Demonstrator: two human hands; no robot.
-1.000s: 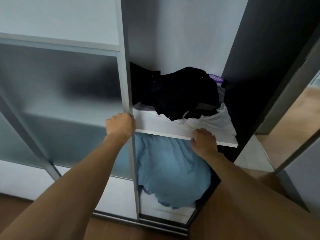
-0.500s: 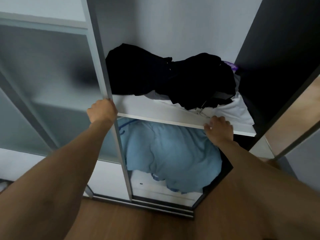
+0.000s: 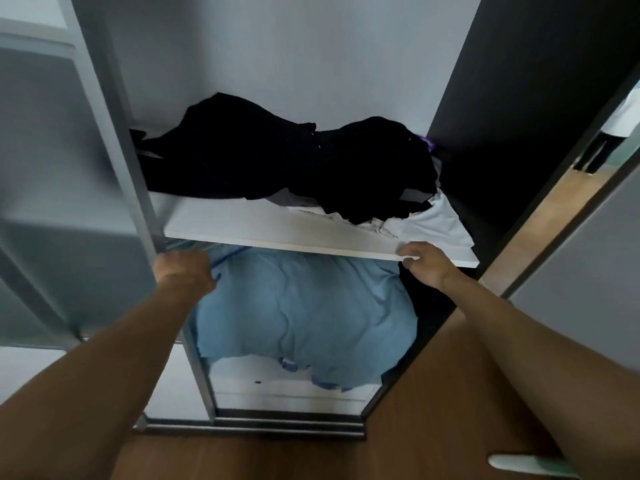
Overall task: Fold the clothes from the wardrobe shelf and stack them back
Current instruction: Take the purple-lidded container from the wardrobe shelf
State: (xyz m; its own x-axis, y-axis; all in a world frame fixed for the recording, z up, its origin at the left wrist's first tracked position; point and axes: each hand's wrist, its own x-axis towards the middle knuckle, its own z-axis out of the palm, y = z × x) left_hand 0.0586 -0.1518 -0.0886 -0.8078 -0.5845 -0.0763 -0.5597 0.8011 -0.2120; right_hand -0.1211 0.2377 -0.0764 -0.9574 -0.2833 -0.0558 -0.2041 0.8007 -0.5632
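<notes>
A white wardrobe shelf (image 3: 249,226) holds a rumpled heap of black clothes (image 3: 284,157) lying over a white garment (image 3: 436,223), with a scrap of purple cloth (image 3: 426,142) behind. My left hand (image 3: 185,271) grips the grey frame of the sliding door (image 3: 114,140) at its edge. My right hand (image 3: 424,263) rests on the shelf's front edge, fingers curled over it, just below the white garment. Under the shelf a light blue bundle of fabric (image 3: 301,313) fills the lower compartment.
The frosted sliding door panel (image 3: 52,202) covers the left side of the wardrobe. A dark side wall (image 3: 519,116) bounds the right, with a second door's edge (image 3: 568,216) beside it. Brown wooden floor (image 3: 277,455) lies below.
The sliding door has moved further left with my left hand on its frame, uncovering more of the shelf and the black clothes. My right hand stays on the shelf edge.
</notes>
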